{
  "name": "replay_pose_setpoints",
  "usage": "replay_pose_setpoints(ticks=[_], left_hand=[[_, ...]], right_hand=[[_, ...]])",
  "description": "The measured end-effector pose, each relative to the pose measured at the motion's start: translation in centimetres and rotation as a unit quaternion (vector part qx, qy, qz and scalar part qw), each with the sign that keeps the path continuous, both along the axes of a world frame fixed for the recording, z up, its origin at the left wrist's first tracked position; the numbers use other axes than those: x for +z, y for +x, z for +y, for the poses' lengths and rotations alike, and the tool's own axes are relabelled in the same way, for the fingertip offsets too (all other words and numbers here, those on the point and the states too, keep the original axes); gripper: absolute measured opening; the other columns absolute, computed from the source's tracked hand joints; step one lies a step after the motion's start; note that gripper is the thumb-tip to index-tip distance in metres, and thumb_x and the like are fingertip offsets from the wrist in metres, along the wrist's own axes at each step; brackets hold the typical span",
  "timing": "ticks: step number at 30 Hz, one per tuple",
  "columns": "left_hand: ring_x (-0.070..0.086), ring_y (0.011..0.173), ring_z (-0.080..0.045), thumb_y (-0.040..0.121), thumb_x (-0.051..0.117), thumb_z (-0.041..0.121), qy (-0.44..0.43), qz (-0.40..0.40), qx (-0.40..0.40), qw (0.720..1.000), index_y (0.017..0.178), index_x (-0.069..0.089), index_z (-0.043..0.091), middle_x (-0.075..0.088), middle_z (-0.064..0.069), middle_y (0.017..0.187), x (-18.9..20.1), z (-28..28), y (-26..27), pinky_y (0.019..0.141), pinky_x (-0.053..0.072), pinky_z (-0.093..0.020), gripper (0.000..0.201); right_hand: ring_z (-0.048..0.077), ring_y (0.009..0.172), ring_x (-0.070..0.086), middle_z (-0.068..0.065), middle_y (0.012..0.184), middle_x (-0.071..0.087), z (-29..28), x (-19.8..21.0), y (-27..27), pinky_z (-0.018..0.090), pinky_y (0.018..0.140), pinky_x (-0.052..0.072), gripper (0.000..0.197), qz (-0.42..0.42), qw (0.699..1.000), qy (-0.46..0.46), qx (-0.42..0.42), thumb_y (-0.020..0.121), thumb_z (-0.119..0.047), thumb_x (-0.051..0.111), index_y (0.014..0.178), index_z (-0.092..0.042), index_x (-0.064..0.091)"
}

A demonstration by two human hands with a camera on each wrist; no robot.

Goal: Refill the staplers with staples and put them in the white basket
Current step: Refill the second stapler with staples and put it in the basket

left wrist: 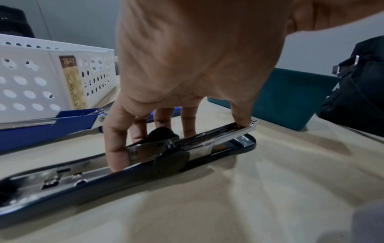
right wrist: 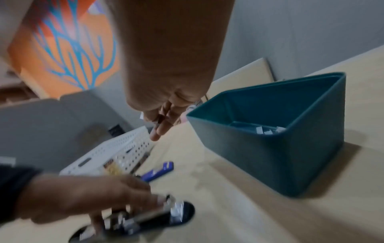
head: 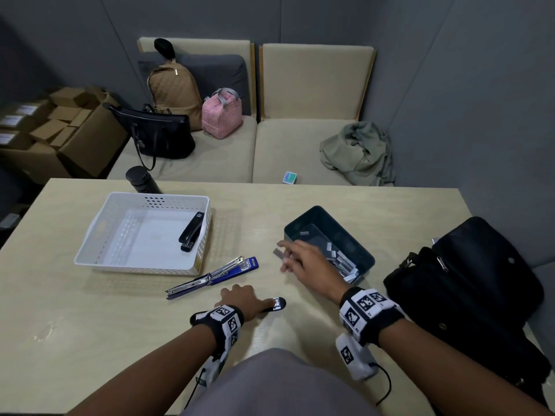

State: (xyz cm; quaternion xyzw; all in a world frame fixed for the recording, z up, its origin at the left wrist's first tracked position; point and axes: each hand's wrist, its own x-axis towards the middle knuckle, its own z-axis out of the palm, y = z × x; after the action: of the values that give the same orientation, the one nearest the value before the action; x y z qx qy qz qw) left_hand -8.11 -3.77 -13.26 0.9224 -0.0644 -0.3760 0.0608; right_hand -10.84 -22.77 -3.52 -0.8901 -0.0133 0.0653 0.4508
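An open dark stapler (head: 277,304) lies near the table's front edge, its top swung flat back. My left hand (head: 255,304) grips its metal magazine (left wrist: 207,136), thumb (left wrist: 116,156) on one side and fingers on the other. My right hand (head: 282,255) pinches a strip of staples (head: 277,253) just left of the teal box (head: 318,217), which holds several more strips (head: 345,262). A blue stapler (head: 228,270) lies open between my hands and the white basket (head: 132,265). One closed black stapler (head: 192,231) rests inside the basket by its right wall.
A black bag (head: 468,280) fills the table's right side, close behind the teal box. A black bottle (head: 141,180) stands behind the basket at the far edge. Beyond the table is a bench with bags and a cloth.
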Motion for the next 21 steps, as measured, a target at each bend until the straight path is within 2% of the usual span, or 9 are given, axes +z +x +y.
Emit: replay_pose_setpoints(ticks=[2, 3, 5, 7, 9, 13, 16, 19, 21], left_hand=[[0.051, 0.104, -0.033, 0.046, 0.033, 0.101, 0.003, -0.003, 0.001, 1.0, 0.085, 0.06, 0.023, 0.063, -0.008, 0.103, -0.2, 0.1, 0.0, 0.094, 0.042, -0.049, 0.092], [0.051, 0.104, -0.032, 0.046, 0.033, 0.101, 0.004, -0.003, 0.002, 1.0, 0.087, 0.061, 0.023, 0.062, -0.009, 0.104, -0.1, 0.2, -0.1, 0.094, 0.042, -0.049, 0.093], [0.05, 0.107, -0.033, 0.047, 0.032, 0.1, 0.005, -0.003, 0.009, 1.0, 0.096, 0.063, 0.021, 0.06, -0.01, 0.108, 0.1, 0.5, -0.3, 0.096, 0.042, -0.048, 0.098], [0.05, 0.11, -0.034, 0.049, 0.032, 0.099, 0.005, -0.002, 0.014, 1.0, 0.104, 0.063, 0.019, 0.058, -0.01, 0.111, 0.3, 0.9, -0.4, 0.097, 0.041, -0.048, 0.102], [0.05, 0.11, -0.035, 0.053, 0.035, 0.097, 0.004, -0.002, 0.018, 1.0, 0.106, 0.063, 0.017, 0.059, -0.011, 0.112, 0.3, 1.2, -0.5, 0.096, 0.042, -0.047, 0.1], [0.054, 0.107, -0.035, 0.067, 0.042, 0.091, 0.02, -0.013, 0.008, 1.0, 0.107, 0.064, 0.013, 0.062, -0.013, 0.111, 0.8, 1.3, -0.8, 0.091, 0.041, -0.042, 0.091], [0.055, 0.105, -0.035, 0.072, 0.043, 0.088, 0.031, -0.013, -0.009, 0.999, 0.105, 0.064, 0.013, 0.062, -0.013, 0.112, 1.1, 1.2, -0.8, 0.089, 0.038, -0.041, 0.085], [0.056, 0.104, -0.035, 0.075, 0.044, 0.086, 0.032, -0.012, -0.015, 0.999, 0.104, 0.064, 0.013, 0.064, -0.014, 0.112, 1.1, 1.2, -0.8, 0.086, 0.038, -0.041, 0.082], [0.055, 0.105, -0.035, 0.076, 0.046, 0.084, 0.034, -0.015, -0.01, 0.999, 0.105, 0.065, 0.012, 0.063, -0.014, 0.113, 1.5, 1.1, -1.0, 0.088, 0.039, -0.04, 0.08]], right_hand=[[-0.003, 0.08, 0.062, -0.002, 0.1, 0.062, 0.7, -1.9, -1.1, 0.013, 0.073, 0.052, 0.033, 0.051, 0.998, -0.036, 0.031, 0.097, -0.008, 0.051, 0.127, -0.02, 0.056], [-0.002, 0.084, 0.061, -0.002, 0.103, 0.063, 0.9, -3.1, -1.7, 0.016, 0.075, 0.053, 0.03, 0.069, 0.994, -0.073, 0.044, 0.097, -0.008, 0.051, 0.122, -0.022, 0.058], [0.012, 0.095, 0.063, 0.0, 0.109, 0.064, 1.1, -5.4, -2.9, 0.032, 0.083, 0.055, 0.02, 0.106, 0.977, -0.175, 0.062, 0.094, -0.012, 0.054, 0.109, -0.024, 0.062], [0.021, 0.098, 0.063, 0.003, 0.11, 0.064, 0.8, -6.9, -3.8, 0.034, 0.082, 0.053, 0.015, 0.141, 0.959, -0.239, 0.053, 0.093, -0.013, 0.058, 0.104, -0.02, 0.064], [0.022, 0.098, 0.062, 0.003, 0.112, 0.064, 0.4, -7.8, -4.1, 0.032, 0.081, 0.052, 0.014, 0.152, 0.953, -0.255, 0.055, 0.093, -0.013, 0.058, 0.104, -0.017, 0.065], [0.022, 0.096, 0.061, 0.003, 0.109, 0.055, 0.3, -8.4, -4.3, 0.035, 0.084, 0.051, 0.02, 0.146, 0.941, -0.288, 0.099, 0.096, -0.026, 0.055, 0.108, -0.014, 0.067], [0.023, 0.092, 0.065, 0.003, 0.107, 0.06, 0.6, -8.3, -4.6, 0.036, 0.081, 0.054, 0.017, 0.112, 0.933, -0.329, 0.09, 0.095, -0.016, 0.055, 0.104, -0.015, 0.069], [0.021, 0.091, 0.065, 0.002, 0.104, 0.066, 0.9, -8.1, -4.8, 0.035, 0.08, 0.054, 0.022, 0.088, 0.941, -0.324, 0.051, 0.094, -0.015, 0.051, 0.102, -0.018, 0.071], [0.021, 0.094, 0.064, 0.002, 0.106, 0.068, 1.2, -7.8, -4.8, 0.035, 0.081, 0.053, 0.024, 0.086, 0.954, -0.285, 0.037, 0.093, -0.016, 0.05, 0.103, -0.018, 0.072]])
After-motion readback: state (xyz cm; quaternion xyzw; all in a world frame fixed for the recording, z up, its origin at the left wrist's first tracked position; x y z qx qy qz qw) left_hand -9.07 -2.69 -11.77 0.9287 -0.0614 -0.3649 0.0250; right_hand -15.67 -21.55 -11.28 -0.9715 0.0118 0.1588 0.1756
